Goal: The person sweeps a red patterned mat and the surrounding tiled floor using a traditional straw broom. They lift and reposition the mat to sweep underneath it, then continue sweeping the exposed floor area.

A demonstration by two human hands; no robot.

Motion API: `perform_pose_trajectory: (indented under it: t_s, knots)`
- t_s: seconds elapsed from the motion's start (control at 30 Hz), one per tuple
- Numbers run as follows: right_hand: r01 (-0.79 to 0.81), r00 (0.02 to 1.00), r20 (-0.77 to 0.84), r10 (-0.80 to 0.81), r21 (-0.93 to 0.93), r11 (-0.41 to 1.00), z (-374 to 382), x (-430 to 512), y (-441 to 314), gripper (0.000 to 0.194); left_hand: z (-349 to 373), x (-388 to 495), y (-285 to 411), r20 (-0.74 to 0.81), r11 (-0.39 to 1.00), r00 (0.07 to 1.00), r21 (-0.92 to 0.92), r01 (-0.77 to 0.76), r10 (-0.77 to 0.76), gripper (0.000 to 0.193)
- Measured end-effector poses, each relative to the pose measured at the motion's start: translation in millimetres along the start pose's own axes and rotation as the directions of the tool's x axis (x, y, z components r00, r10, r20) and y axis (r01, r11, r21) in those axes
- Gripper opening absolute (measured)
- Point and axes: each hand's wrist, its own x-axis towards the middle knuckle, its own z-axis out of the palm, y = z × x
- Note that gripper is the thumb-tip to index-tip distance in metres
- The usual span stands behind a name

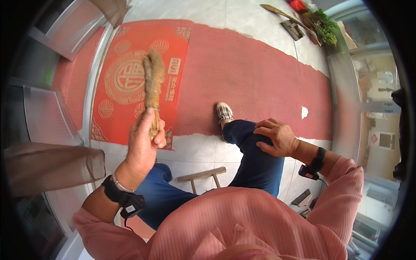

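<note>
My left hand [143, 146] grips the bound handle of a small straw hand broom [153, 81], its frayed end pointing away from me. The broom is held up in front of a bright red doormat [130, 55] with a gold round emblem and writing. How far above the mat it is, I cannot tell. My right hand [274, 136] holds nothing and rests on my knee in blue trousers [256, 162], fingers slightly apart. Between my legs part of a wooden stool [201, 174] shows.
A dull red textured mat [247, 74] covers much of the tiled floor [195, 148]. Near the far right wall lie a long-handled brush [286, 14], a dustpan [292, 30] and a leafy potted plant [325, 27]. At left are a metal door track [94, 78] and a brown curtain [55, 167].
</note>
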Motion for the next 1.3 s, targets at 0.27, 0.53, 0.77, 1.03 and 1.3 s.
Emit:
perform_pose_trajectory:
  t_s: [0.27,0.53,0.77,1.03,1.3]
  knots:
    - [0.143,0.966,0.209,-0.151,0.053,0.988,-20,41,27,0.036,-43,26,-24,-0.208,0.952,0.935,-0.165,0.257,-0.289,0.028]
    - [0.167,0.92,0.321,-0.227,0.204,0.965,-24,119,66,0.033,-56,85,-9,-0.398,0.94,0.852,-0.109,0.324,-0.34,0.037]
    - [0.103,0.87,0.419,-0.262,0.365,0.925,-30,178,67,0.023,-45,95,1,-0.346,0.964,0.903,-0.158,0.211,-0.255,0.04]
    - [0.044,0.805,0.525,-0.275,0.409,0.911,-12,161,29,0.018,-36,66,-79,-0.346,0.954,0.927,0.202,0.223,-0.143,0.044]
    - [-0.596,0.694,0.694,0.19,0.406,0.692,-20,177,-95,0.056,-28,1,-44,-0.3,0.735,0.951,0.661,0.15,0.076,0.057]
